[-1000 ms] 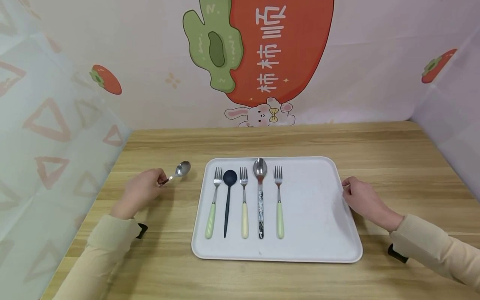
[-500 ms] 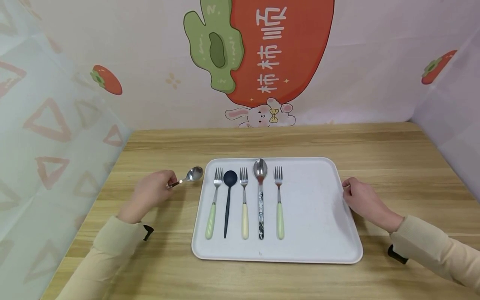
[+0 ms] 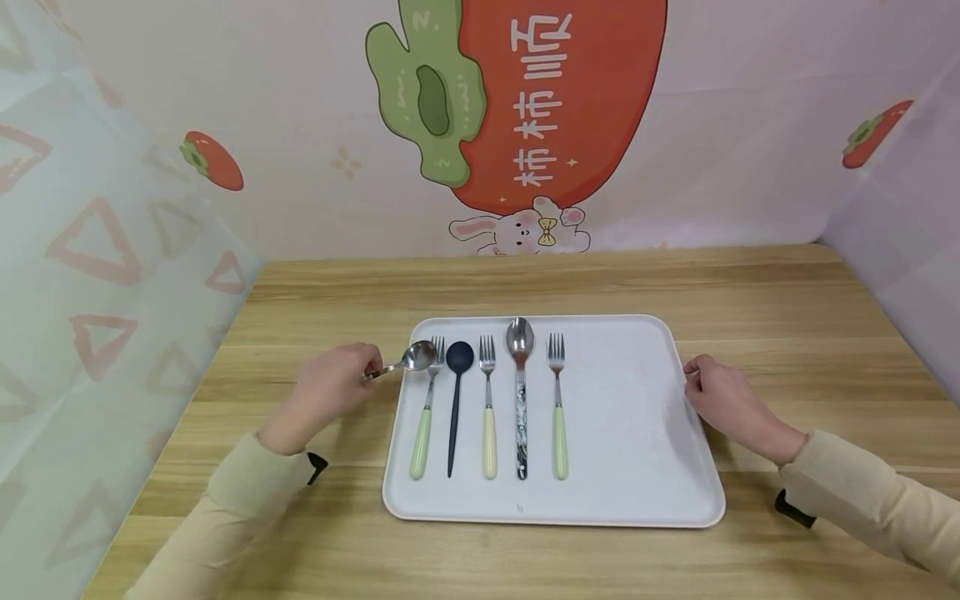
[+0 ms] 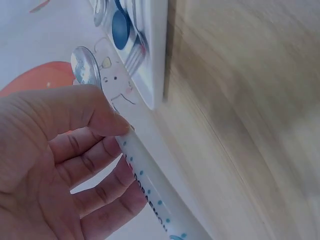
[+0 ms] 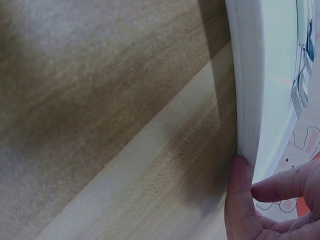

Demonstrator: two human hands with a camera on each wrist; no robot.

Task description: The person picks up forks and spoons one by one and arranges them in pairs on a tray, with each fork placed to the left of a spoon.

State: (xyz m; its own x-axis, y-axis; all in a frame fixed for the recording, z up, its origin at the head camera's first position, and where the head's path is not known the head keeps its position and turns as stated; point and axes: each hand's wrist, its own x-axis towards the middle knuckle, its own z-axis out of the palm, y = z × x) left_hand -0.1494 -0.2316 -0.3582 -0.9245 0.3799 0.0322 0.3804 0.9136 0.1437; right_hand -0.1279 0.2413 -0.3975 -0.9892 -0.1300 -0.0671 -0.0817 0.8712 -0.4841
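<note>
My left hand (image 3: 330, 393) pinches a spoon (image 3: 418, 356) by its handle between thumb and fingers. Its steel bowl points right and overlaps the tines of the leftmost fork (image 3: 422, 437) in the head view. In the left wrist view the spoon's white handle (image 4: 156, 187) shows blue dots and lettering. A white tray (image 3: 630, 433) lies on the table; its right rim is pinched between thumb and finger of my right hand (image 3: 731, 406). Side by side on the tray lie a black spoon (image 3: 454, 408), a cream-handled fork (image 3: 490, 442), a large patterned-handle spoon (image 3: 521, 417) and another green-handled fork (image 3: 560, 442).
The wooden table (image 3: 825, 333) runs back to a printed wall cloth (image 3: 300, 167) with a large persimmon picture (image 3: 562, 100). More cloth (image 3: 97, 350) closes off the left side, and the right side is screened too. The tray's right part shows bare white surface.
My left hand has carried the spoon rightward from over the table, so its bowl now overlaps the tray's left edge. The right hand and the tray have stayed where they were.
</note>
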